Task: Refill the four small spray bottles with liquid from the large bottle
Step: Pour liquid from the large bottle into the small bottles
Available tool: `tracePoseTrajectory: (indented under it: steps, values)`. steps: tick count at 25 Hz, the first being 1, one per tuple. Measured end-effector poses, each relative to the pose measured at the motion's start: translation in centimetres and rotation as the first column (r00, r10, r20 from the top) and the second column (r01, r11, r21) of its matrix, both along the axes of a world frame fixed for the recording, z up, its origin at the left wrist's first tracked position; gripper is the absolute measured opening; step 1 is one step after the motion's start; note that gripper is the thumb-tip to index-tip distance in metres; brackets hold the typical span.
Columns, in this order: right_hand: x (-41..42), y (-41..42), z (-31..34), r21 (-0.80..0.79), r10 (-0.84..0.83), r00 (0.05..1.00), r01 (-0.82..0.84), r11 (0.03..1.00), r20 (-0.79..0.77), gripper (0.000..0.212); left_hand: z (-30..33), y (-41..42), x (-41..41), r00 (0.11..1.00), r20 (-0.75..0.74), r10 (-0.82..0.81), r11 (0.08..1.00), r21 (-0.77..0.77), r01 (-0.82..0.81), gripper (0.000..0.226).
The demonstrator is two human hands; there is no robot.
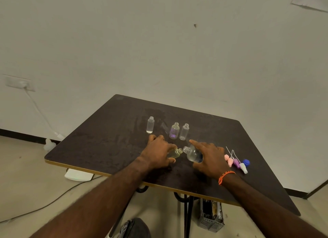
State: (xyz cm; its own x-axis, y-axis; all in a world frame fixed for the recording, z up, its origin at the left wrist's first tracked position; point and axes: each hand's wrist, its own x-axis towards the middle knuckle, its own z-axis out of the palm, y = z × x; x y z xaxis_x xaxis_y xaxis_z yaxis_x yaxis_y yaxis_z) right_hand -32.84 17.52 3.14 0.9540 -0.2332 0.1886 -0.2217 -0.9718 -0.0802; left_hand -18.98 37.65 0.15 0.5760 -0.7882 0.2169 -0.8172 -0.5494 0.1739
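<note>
The left hand [159, 153] gripped a small yellowish bottle [174, 153], fingers curled round its body, tilting it so its open neck pointed toward the right hand. The right hand [208, 158] clasped the large bottle [193, 153], a rounded clear one, with the forefinger stretched along its top and the thumb beneath; this bottle was tipped too, its open mouth turned toward the left hand. The two mouths stood just beside each other, nearly meeting, between the hands, low over the dark worktop [110, 145].

Beyond the left hand's knuckles a slim clear bottle [150, 127] stood upright and uncapped, with a little liquid at its bottom. Beyond the gap between the hands stood a purple-tinted bottle [174, 130], and touching or just beside it, on the side nearer the right hand, another clear bottle [184, 131]; both were upright and open.

Outward of the right hand, near the wrist with its orange band [226, 175], a cluster of removed spray tops lay on the worktop: two pink ones [229, 160], a purple one [236, 162] and a white one [243, 168], their thin dip tubes pointing away from the person. A blue cap [246, 162] sat just beside the white top.
</note>
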Motion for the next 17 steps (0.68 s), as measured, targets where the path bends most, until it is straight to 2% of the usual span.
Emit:
tracePoseTrajectory:
  steps: [17]
  values:
    - [0.0,-0.41,0.41,-0.066,0.009,1.0,-0.011,0.998,-0.028,0.091,0.03,-0.25,0.04,1.0,0.002,-0.01,1.0,0.001,0.01,0.058]
